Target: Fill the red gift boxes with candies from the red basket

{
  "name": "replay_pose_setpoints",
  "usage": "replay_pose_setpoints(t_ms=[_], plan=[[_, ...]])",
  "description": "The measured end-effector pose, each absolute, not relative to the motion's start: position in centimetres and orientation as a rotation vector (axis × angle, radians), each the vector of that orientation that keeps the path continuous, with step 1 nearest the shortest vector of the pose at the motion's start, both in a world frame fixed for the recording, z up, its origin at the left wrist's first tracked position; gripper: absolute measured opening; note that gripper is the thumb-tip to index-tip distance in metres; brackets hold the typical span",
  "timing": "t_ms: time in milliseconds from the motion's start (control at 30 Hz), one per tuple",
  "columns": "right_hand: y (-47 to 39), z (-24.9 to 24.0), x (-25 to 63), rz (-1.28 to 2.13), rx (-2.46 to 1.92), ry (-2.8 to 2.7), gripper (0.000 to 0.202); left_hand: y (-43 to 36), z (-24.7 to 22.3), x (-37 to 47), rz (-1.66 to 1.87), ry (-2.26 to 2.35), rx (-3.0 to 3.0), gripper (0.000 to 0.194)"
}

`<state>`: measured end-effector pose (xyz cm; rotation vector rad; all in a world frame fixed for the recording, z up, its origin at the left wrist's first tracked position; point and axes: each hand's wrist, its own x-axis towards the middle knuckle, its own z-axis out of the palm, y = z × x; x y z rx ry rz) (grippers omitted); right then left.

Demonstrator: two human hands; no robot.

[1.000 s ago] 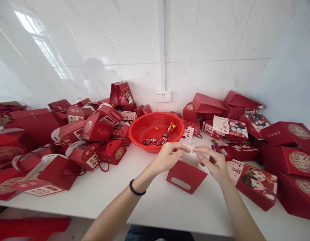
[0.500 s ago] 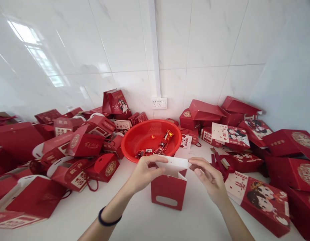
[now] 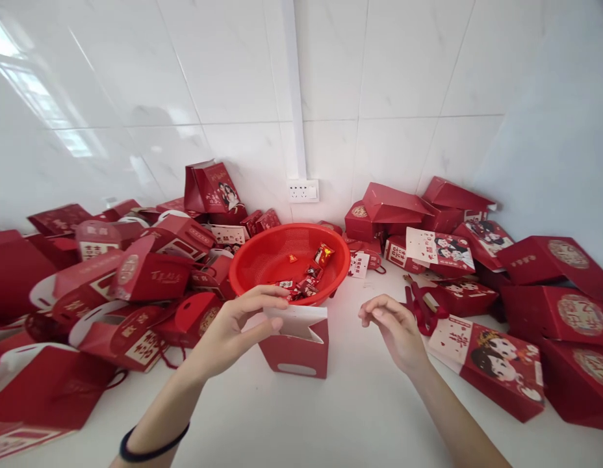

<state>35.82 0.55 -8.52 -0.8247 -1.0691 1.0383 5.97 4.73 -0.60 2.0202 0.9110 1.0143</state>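
A red paper gift box (image 3: 301,354) with a white inside stands upright on the table, its top open and an oval window low on its front. My left hand (image 3: 233,331) is at the box's upper left corner, thumb and fingers apart, partly covering it. Whether it touches the box is hard to tell. Off to the right of the box, my right hand (image 3: 396,331) hovers with fingertips drawn together in a pinch. What lies between them, if anything, cannot be made out. Behind the box sits a red plastic basket (image 3: 253,244) holding several wrapped sweets (image 3: 323,255).
Red gift boxes (image 3: 153,276) are heaped on the left. More boxes (image 3: 572,318) are stacked on the right, with red-handled scissors (image 3: 421,305) beside them. A socket (image 3: 303,191) is on the tiled wall behind the white table (image 3: 340,416).
My right hand has come away from the box's top edge. The box has shifted left and slightly away, and my left hand has moved left with its fingers spread. The view has shifted slightly too.
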Motion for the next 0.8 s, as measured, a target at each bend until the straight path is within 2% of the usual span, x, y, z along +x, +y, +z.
replay_pose_setpoints(t_ms=[167,300,400,533,600,667,800], plan=[[1.2,-9.5,35.7,1.011,-0.878,-1.023,0.019,5.5,0.3,5.2,1.131,0.87,1.936,0.019],[1.5,-10.4,35.4,1.003,-0.92,-1.023,0.041,7.0,0.6,4.4,1.186,0.959,1.905,0.025],[1.7,-11.0,35.0,0.978,-1.027,-1.08,0.054,9.3,-0.1,4.1,1.149,1.051,1.937,0.032],[1.7,-11.5,34.8,0.892,-1.182,-1.26,0.062,13.3,-2.1,4.3,0.996,1.154,2.088,0.042],[1.7,-11.6,34.7,0.856,-1.237,-1.314,0.064,15.4,-2.8,4.8,0.834,1.237,2.2,0.046],[1.6,-11.6,34.5,0.823,-1.291,-1.361,0.065,17.1,-3.0,5.4,0.529,1.344,2.324,0.05],[1.3,-11.8,34.2,0.787,-1.38,-1.438,0.064,19.0,-2.4,7.4,-0.292,1.431,2.414,0.091]])
